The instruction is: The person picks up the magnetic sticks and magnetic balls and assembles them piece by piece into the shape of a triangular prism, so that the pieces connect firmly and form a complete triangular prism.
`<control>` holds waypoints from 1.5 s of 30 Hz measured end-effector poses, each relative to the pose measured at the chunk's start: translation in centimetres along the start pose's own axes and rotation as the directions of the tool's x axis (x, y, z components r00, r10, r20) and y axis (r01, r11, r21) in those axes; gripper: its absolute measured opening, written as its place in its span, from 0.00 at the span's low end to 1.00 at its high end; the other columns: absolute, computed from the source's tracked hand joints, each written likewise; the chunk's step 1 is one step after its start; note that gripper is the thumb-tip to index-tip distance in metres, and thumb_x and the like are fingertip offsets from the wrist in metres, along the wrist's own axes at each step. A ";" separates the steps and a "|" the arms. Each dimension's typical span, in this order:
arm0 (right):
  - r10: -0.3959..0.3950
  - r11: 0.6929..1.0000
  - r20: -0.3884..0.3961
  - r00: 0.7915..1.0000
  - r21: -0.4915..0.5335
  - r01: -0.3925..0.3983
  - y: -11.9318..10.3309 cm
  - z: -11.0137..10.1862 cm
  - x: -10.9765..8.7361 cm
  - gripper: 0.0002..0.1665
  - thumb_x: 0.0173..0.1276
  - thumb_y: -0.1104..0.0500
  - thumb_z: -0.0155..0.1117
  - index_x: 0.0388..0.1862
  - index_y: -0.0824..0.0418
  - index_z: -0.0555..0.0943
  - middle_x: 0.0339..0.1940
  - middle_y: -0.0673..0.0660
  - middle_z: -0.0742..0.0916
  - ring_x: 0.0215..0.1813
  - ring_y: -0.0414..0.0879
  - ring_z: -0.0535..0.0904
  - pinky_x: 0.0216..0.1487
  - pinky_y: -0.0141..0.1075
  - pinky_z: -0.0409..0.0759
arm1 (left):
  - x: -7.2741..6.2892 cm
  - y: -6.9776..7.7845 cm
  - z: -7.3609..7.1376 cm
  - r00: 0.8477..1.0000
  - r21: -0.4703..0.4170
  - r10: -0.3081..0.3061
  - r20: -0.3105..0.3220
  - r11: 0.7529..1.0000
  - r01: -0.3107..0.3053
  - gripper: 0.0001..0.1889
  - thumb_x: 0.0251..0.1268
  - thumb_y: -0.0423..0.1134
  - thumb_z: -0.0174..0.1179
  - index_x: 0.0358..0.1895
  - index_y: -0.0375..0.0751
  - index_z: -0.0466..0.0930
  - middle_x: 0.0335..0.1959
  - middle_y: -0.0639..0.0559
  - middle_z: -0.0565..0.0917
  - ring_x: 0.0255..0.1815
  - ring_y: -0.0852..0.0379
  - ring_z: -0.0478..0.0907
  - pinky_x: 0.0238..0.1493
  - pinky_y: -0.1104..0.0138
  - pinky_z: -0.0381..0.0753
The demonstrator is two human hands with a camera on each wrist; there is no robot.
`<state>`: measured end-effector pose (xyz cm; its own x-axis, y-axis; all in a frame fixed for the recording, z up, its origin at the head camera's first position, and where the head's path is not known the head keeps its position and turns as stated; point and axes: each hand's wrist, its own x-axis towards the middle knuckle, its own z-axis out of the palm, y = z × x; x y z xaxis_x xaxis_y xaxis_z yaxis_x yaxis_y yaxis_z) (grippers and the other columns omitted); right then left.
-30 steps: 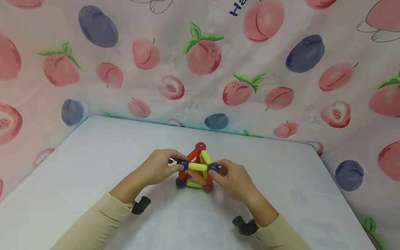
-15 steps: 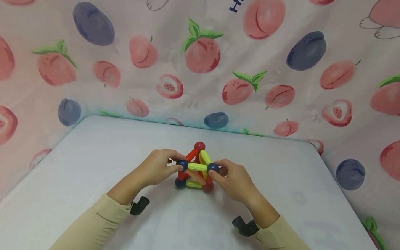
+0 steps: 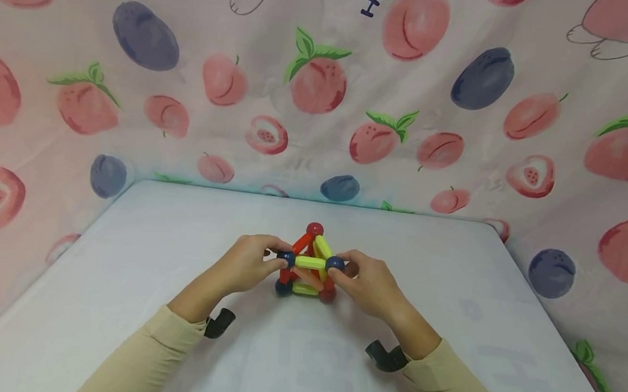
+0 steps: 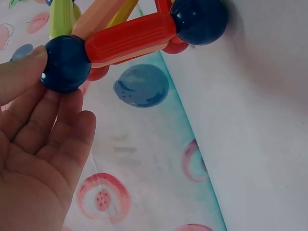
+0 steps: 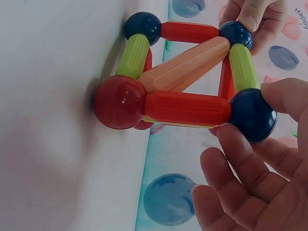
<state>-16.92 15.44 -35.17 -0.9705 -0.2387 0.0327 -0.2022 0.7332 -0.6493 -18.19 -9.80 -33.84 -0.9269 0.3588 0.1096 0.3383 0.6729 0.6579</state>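
Observation:
A frame of magnetic building rods and balls stands on the white table, in the middle of the head view. My left hand (image 3: 250, 264) pinches its upper left blue ball (image 4: 66, 63) between thumb and fingers. At the other end of a yellow-green rod (image 3: 310, 263), the upper right blue ball (image 5: 253, 114) is pinched by my right hand (image 3: 370, 280). Red rods run down from both balls, to a lower blue ball (image 5: 142, 28) and a lower red ball (image 5: 119, 102). An orange rod (image 5: 187, 65) crosses the near face diagonally. Behind, a red ball (image 3: 315, 229) tops the frame.
The white table (image 3: 183, 212) reaches back to a fruit-printed cloth (image 3: 317, 136), which hangs behind and at both sides. A black curved piece (image 3: 221, 323) sits at the left wrist, and a similar black piece (image 3: 386, 356) at the right.
The head view has shifted slightly. Both hands keep their pinch on the two upper blue balls, and the frame stays in place.

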 end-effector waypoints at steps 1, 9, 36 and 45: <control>0.003 1.000 0.000 1.000 -0.005 -0.003 -0.1 0.0 0.0 0.25 0.70 0.49 0.68 0.60 0.60 0.79 0.34 0.51 0.83 0.33 0.45 0.75 0.29 0.36 0.77 | 0.0 0.0 0.0 1.000 -0.001 0.000 0.002 1.000 0.000 0.14 0.66 0.35 0.67 0.54 0.42 0.86 0.46 0.52 0.86 0.51 0.45 0.80 0.54 0.55 0.81; 0.011 0.999 0.006 1.000 -0.031 -0.010 -0.5 0.0 0.0 0.26 0.70 0.49 0.68 0.61 0.60 0.79 0.34 0.51 0.82 0.34 0.45 0.75 0.30 0.35 0.77 | 0.2 -0.2 -0.3 1.000 0.002 -0.013 0.020 1.000 0.013 0.14 0.67 0.35 0.66 0.55 0.43 0.85 0.47 0.51 0.85 0.53 0.44 0.79 0.55 0.54 0.80; -0.037 0.999 0.006 0.999 -0.016 0.037 0.2 -0.6 -0.3 0.21 0.69 0.49 0.67 0.56 0.58 0.80 0.37 0.50 0.84 0.40 0.46 0.77 0.35 0.36 0.78 | 0.3 -0.1 0.0 0.999 -0.057 -0.020 0.036 0.998 0.022 0.16 0.68 0.37 0.66 0.58 0.44 0.84 0.53 0.50 0.84 0.57 0.43 0.78 0.57 0.53 0.79; -0.050 0.998 0.005 0.999 -0.043 0.050 0.2 -0.8 0.0 0.24 0.70 0.49 0.67 0.60 0.59 0.80 0.38 0.49 0.83 0.41 0.45 0.77 0.36 0.35 0.80 | 0.7 -0.1 0.1 0.998 -0.016 0.063 0.001 0.998 -0.063 0.15 0.68 0.35 0.66 0.56 0.40 0.84 0.52 0.49 0.85 0.55 0.48 0.79 0.57 0.54 0.79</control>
<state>-17.08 16.15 -34.70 -0.9586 -0.2779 0.0615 -0.2559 0.7468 -0.6138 -18.84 -9.56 -33.90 -0.9036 0.4012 0.1501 0.3934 0.6387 0.6613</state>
